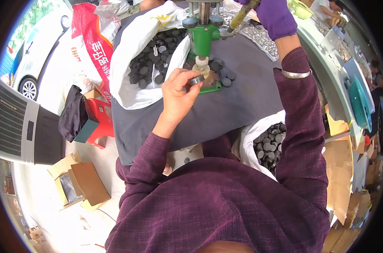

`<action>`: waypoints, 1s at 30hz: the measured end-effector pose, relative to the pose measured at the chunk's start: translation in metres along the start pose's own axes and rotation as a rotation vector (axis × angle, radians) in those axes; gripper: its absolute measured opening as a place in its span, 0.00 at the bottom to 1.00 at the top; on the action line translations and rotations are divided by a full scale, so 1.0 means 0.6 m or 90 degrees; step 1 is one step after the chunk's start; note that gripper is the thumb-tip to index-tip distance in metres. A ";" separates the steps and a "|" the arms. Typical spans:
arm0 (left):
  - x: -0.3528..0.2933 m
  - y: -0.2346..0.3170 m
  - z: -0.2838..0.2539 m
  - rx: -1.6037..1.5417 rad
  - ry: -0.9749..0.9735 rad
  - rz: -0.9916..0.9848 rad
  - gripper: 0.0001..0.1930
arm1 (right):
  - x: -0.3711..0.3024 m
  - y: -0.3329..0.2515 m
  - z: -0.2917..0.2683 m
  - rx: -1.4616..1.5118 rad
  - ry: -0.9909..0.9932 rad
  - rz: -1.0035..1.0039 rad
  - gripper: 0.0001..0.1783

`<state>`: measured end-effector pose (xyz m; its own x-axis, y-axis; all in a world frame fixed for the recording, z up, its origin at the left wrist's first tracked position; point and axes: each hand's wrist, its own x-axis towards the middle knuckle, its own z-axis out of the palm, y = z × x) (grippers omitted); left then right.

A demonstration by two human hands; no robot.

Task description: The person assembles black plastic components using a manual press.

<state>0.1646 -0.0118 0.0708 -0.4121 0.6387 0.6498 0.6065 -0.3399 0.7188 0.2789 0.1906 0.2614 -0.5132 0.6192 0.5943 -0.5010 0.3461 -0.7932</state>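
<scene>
My left hand (179,93) pinches a dark round cap (196,80) between thumb and fingertips, just in front of the press's lower die. The green hand press (203,40) stands on the table, a white plunger tip (201,60) pointing down over a pale round holder (201,69). At the top edge, my right hand (276,19) wears a purple glove and is closed on the press's lever (241,17), which is wrapped in worn yellowish material. Part of that grip lies outside the picture. Several loose dark caps (227,82) lie beside the press base.
A white sack (126,90) of dark caps lies open left of the press. Another white sack (246,147) of caps sits below the table's right edge. A red stool (99,120), an open cardboard box (88,183) and an air cooler (16,122) stand left. Another person (324,10) works far right.
</scene>
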 end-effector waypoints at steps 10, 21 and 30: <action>-0.002 0.001 -0.003 0.056 0.038 0.089 0.12 | 0.000 0.003 -0.001 0.000 -0.022 -0.006 0.21; -0.017 -0.016 -0.003 -0.369 0.021 -0.172 0.12 | -0.004 0.003 0.001 -0.040 -0.030 -0.046 0.22; -0.025 -0.014 -0.022 -0.983 -0.136 -0.352 0.17 | 0.000 0.012 -0.004 0.021 -0.010 -0.026 0.22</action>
<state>0.1565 -0.0275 0.0582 -0.1603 0.9408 0.2986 -0.8313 -0.2918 0.4731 0.2772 0.1949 0.2556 -0.5028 0.5937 0.6282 -0.5441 0.3474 -0.7637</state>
